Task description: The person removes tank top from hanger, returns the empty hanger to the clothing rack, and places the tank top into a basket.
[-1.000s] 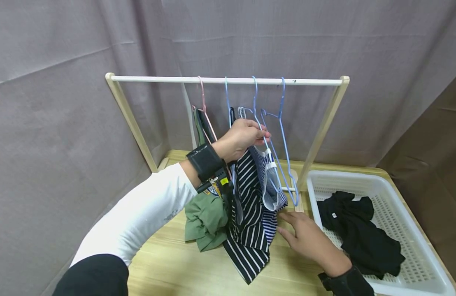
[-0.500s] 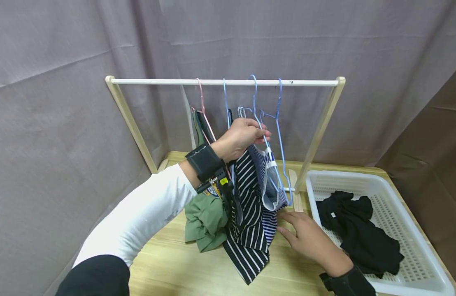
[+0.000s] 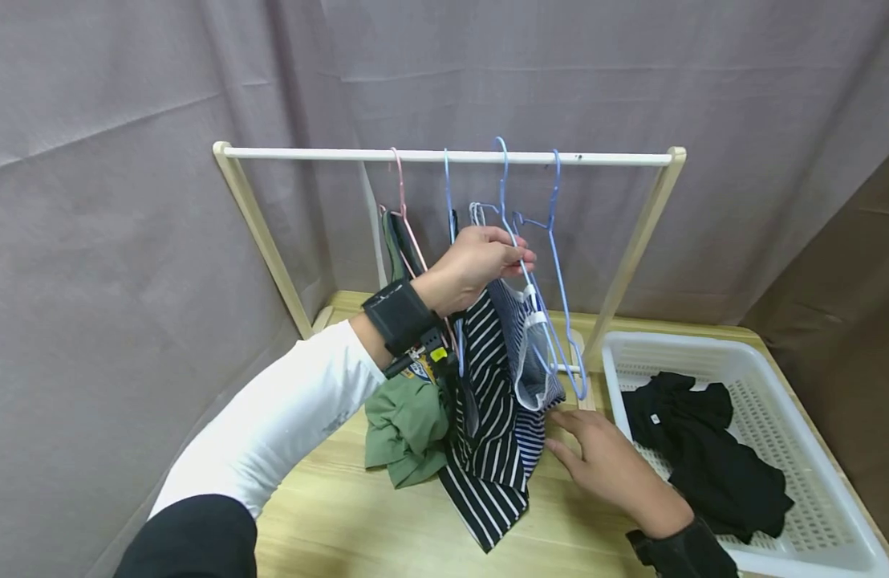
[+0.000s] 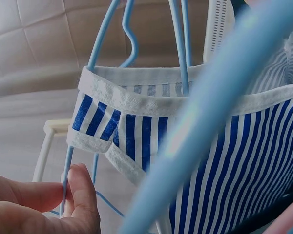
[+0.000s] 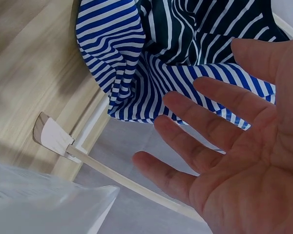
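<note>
In the head view my left hand pinches one side of a light blue hanger. The left wrist view shows thumb and fingertips on its wire, below a shoulder strap. A blue-and-white striped tank top with white trim hangs on that hanger. The hook's top stands slightly above the rack's white rail. My right hand is low beside the tank top's hem, fingers spread and holding nothing; in the right wrist view its palm shows. Whether its fingertips touch the cloth, I cannot tell.
A blue hanger without clothing hangs to the right. Leftward are a pink hanger with a green garment, another blue hanger and a black-and-white striped garment. A white basket holds black clothing.
The pinched hanger's hook has risen slightly above the rail with my left hand. The hanger on the right has swung a little. My right hand has hardly moved.
</note>
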The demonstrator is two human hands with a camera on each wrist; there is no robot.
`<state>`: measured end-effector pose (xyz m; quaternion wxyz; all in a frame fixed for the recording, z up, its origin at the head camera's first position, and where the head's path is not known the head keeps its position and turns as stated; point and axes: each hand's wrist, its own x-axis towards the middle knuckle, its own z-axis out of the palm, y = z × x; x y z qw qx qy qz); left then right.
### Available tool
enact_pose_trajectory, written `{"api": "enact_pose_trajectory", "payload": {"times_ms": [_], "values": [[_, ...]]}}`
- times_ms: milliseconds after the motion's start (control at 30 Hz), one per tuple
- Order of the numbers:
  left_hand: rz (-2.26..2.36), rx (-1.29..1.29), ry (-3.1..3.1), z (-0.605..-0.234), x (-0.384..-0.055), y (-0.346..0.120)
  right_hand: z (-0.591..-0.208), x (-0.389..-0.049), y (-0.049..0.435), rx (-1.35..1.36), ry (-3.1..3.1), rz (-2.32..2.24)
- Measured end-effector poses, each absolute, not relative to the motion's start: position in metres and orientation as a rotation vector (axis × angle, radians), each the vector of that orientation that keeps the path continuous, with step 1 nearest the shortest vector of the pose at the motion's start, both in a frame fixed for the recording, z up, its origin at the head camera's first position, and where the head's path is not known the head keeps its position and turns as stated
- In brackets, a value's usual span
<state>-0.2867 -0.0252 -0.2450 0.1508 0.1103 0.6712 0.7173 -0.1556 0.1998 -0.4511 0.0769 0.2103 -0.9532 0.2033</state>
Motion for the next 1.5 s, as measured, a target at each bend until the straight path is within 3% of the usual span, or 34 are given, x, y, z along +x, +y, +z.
{"api": "enact_pose_trajectory", "payload": {"times_ms": [933, 1500], "values": [[2.185, 0.376, 1.893, -0.234, -0.277, -0.031, -0.445, -0.157, 0.194, 0.625, -2.828, 0.587], [2.117, 0.479, 1.897, -0.249, -0.230, -0.041, -0.441, -0.153, 0.191, 0.588, -2.808, 0.607]]}}
